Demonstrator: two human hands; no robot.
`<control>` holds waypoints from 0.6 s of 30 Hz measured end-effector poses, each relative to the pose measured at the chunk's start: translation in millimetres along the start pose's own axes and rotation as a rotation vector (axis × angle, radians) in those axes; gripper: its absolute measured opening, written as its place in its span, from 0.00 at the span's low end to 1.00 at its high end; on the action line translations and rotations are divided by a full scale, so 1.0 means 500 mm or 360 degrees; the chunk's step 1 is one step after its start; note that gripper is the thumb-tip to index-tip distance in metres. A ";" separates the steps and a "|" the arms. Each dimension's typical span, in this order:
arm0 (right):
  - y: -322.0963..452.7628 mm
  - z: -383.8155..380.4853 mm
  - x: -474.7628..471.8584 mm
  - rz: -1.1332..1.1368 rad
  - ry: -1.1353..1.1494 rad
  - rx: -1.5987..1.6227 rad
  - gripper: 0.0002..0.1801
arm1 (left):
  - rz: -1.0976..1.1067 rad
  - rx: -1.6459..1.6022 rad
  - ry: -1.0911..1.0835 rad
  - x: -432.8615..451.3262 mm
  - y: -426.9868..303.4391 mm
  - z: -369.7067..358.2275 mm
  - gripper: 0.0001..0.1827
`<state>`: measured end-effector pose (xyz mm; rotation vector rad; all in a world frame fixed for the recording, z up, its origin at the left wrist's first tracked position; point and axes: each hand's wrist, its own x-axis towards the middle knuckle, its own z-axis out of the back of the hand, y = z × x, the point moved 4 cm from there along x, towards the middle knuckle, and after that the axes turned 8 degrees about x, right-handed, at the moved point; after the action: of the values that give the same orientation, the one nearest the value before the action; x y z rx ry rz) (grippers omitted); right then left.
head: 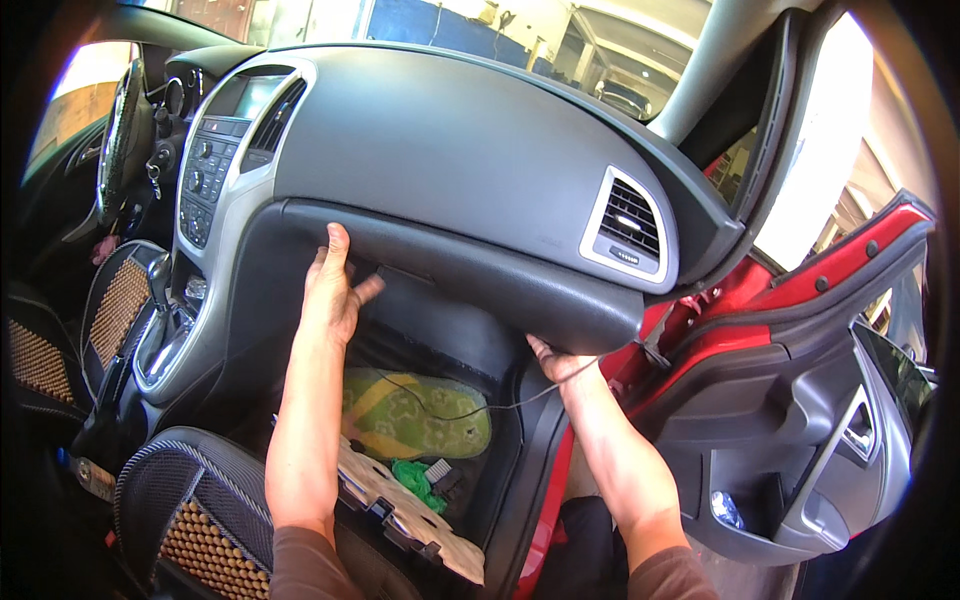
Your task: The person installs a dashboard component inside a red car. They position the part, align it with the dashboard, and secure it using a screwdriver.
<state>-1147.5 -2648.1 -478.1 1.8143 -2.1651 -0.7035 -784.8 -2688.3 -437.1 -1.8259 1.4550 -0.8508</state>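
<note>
In front of me is the dark lower dashboard panel [480, 262] at the glove box area, on a car's passenger side. My left hand [334, 289] is raised at its left part, thumb up and fingers spread; the fingers are slightly blurred. Under the panel's lower right end, my right hand [555, 364] holds the edge from below, its fingers partly hidden. A thin dark cable [517, 405] crosses my right wrist and loops down into the footwell. Above the panel lies the grey dashboard top [450, 150], with a silver-framed air vent [630, 221] at its right end.
A green and yellow patterned mat [420, 412] lies in the footwell near a green plastic bag [418, 484]. A pale trim piece with black clips [409, 510] rests before the beaded seat [206, 551]. The gear lever [159, 277] stands left; the red door [787, 420] is open.
</note>
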 end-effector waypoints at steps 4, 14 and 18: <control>0.001 0.001 -0.006 -0.0015 -0.0165 -0.0025 0.22 | 0.0394 -0.0067 0.0764 -0.042 0.026 -0.069 0.75; -0.072 0.214 -0.062 0.0046 -0.0077 -0.0654 0.51 | 0.0129 -0.0264 0.0683 -0.045 0.048 -0.086 0.66; -0.119 0.339 -0.264 -0.0268 0.1248 -0.3683 0.31 | 0.0126 -0.0266 0.0658 -0.046 0.047 -0.088 0.67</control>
<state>-1148.1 -2491.2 -636.1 0.4895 0.0800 -1.2006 -837.5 -2673.9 -432.9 -1.7650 1.8908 -1.1453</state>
